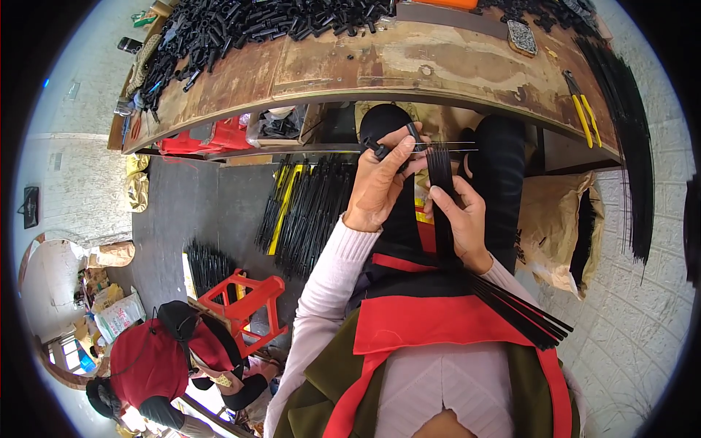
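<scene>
My left hand pinches a small black plastic piece threaded on a thin metal wire that runs to the right. My right hand grips a bundle of thin black rods; the bundle passes through the fist and fans out over my lap at the lower right. Both hands work just below the front edge of a worn wooden workbench. My knees in black trousers show behind the hands.
Heaps of small black plastic parts cover the bench's far side. Yellow-handled pliers lie at its right, beside long black rods. A red stool, more rod bundles and another person in red are on the floor left.
</scene>
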{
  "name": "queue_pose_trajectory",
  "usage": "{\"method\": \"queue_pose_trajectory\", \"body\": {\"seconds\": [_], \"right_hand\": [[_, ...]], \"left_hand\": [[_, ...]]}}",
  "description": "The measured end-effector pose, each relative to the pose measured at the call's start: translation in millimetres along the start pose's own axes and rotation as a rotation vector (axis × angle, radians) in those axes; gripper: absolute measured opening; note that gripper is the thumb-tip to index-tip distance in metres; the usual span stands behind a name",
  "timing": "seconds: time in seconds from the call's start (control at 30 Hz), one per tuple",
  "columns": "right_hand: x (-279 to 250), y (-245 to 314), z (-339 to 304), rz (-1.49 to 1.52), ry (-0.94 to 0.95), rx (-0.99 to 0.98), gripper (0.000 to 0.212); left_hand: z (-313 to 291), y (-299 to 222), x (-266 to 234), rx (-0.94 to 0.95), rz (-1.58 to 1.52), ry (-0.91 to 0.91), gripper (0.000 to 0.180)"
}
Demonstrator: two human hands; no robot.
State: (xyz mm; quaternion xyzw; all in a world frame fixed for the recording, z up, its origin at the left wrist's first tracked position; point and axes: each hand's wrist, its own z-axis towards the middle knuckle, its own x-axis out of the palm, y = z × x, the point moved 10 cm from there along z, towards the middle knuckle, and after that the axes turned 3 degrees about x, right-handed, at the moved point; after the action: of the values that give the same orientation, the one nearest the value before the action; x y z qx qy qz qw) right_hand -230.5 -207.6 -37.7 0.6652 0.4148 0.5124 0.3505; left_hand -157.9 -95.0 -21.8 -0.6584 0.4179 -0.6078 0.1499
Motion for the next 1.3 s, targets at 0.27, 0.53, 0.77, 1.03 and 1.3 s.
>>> {"method": "queue_pose_trajectory", "body": {"seconds": [0.27,0.53,0.77,1.03,1.3], "right_hand": [[0.8,-0.3,0.2,-0.022,0.003,-0.001,0.018],[4.2,1.4,-1.6,-0.006,-0.013,-0.035,0.016],[7.4,0.8,-2.0,-0.006,0.014,-0.006,0.013],[6.4,4.8,0.9,-0.047,0.027,-0.025,0.012],[3.7,13.0,-2.3,-0.136,-0.007,0.011,0.015]], "left_hand": [[-0.1,2.3,-3.2,0.002,0.066,-0.011,0.037],[-1.3,-7.9,-0.1,0.039,0.148,0.034,0.030],[-7.0,-15.3,-1.5,0.057,0.178,0.003,0.026],[-8.2,-5.8,-5.1,-0.002,0.098,0.044,0.038],[-19.0,-9.9,2.3,0.049,0.252,-0.027,0.044]]}}
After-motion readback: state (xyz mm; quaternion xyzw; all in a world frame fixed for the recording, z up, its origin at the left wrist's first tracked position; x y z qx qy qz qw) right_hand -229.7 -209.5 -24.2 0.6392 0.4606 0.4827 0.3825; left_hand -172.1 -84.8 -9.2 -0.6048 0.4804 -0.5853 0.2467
